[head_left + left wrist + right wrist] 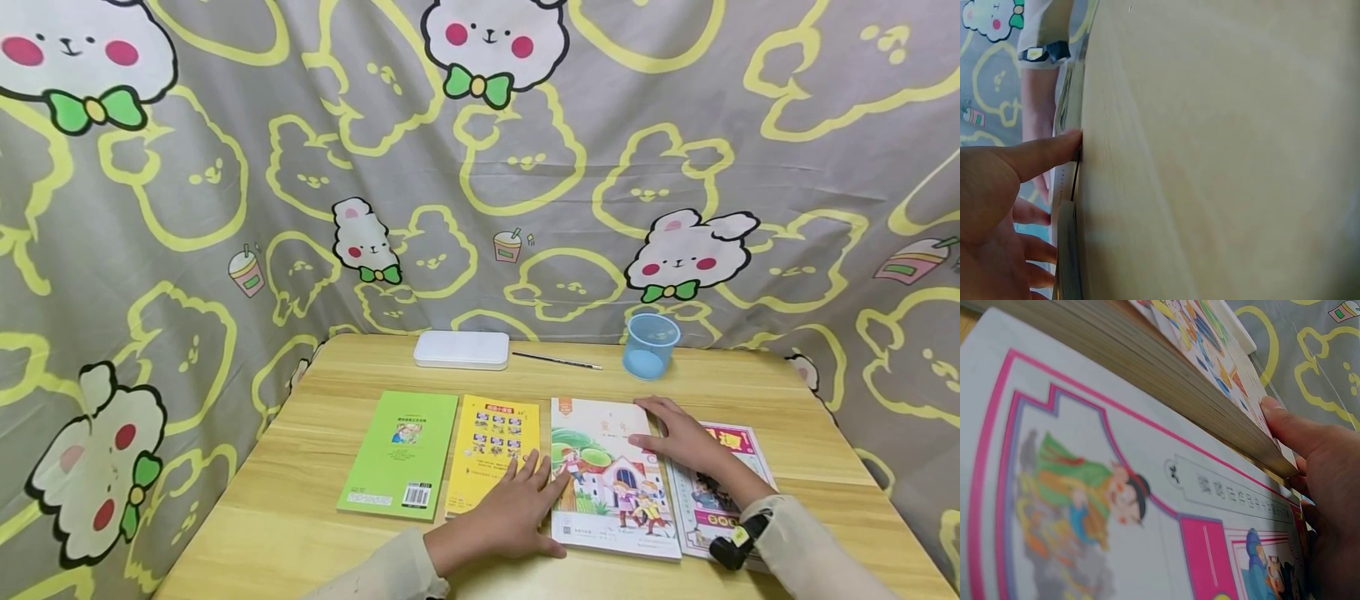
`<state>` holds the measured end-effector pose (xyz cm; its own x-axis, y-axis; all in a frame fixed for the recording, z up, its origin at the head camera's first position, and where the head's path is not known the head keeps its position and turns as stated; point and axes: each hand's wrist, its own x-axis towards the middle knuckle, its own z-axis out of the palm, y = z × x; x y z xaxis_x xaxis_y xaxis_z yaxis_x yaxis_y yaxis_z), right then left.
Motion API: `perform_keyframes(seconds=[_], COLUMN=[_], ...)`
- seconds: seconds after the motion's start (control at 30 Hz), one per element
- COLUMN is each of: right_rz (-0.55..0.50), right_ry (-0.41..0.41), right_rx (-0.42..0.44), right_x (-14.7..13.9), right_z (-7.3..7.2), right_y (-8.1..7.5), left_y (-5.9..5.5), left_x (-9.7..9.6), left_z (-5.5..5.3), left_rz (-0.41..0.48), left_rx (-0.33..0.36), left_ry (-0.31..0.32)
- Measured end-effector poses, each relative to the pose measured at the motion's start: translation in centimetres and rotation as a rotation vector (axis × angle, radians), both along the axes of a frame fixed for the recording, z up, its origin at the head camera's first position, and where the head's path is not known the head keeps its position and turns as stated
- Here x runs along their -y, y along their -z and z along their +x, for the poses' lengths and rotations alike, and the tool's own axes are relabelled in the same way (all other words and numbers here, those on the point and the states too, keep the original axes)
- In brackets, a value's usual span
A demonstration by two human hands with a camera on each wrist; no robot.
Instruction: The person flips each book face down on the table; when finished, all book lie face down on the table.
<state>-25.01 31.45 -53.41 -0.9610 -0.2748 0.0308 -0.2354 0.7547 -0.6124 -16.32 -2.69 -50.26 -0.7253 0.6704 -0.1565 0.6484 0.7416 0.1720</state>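
Note:
Four books lie in a row on the wooden table. Third from the left is a white illustrated book (600, 475), the thick one. My right hand (693, 442) grips its upper right edge; in the right wrist view the thumb (1291, 425) presses on the cover while the fingers sit at the edge. My left hand (513, 508) is spread, fingertips over the yellow book (491, 425) and the thumb by the white book's lower left corner. Partly beneath my right arm lies a pink-and-white comic-style book (738, 442). The green book (405, 442) is at the far left.
Along the table's back stand a white case (461, 350) and a translucent blue cup (651, 346), with a thin dark pen-like stick (557, 361) between them. A grey patterned curtain (465, 183) hangs behind the wooden table (262, 500) and at its sides.

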Motion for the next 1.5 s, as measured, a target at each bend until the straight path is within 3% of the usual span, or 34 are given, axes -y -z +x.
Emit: perform_keyframes(seconds=[0.33, 0.7, 0.9, 1.03, 1.37, 1.5], right_rz=[-0.007, -0.009, -0.01, -0.012, 0.003, 0.002], right_ry=[0.004, -0.005, -0.002, -0.003, 0.001, 0.004], right_rx=[0.002, -0.009, -0.003, 0.0, 0.006, 0.006], right_x=[0.1, 0.0, 0.0, -0.1, -0.1, -0.1], right_z=[0.1, 0.1, 0.0, 0.1, 0.0, 0.0], right_y=[-0.1, -0.1, 0.0, 0.0, 0.0, 0.0], left_y=[0.1, -0.2, -1.1, -1.3, -0.8, -0.8], left_x=[0.1, 0.1, 0.0, -0.1, -0.6, -0.8], left_z=[0.0, -0.3, -0.1, 0.0, 0.0, 0.0], left_rz=[0.038, 0.163, 0.305, 0.392, 0.64, 0.778], left_rx=[0.019, 0.104, 0.238, 0.29, 0.395, 0.5], left_ry=[-0.004, -0.026, -0.109, -0.136, -0.165, -0.21])
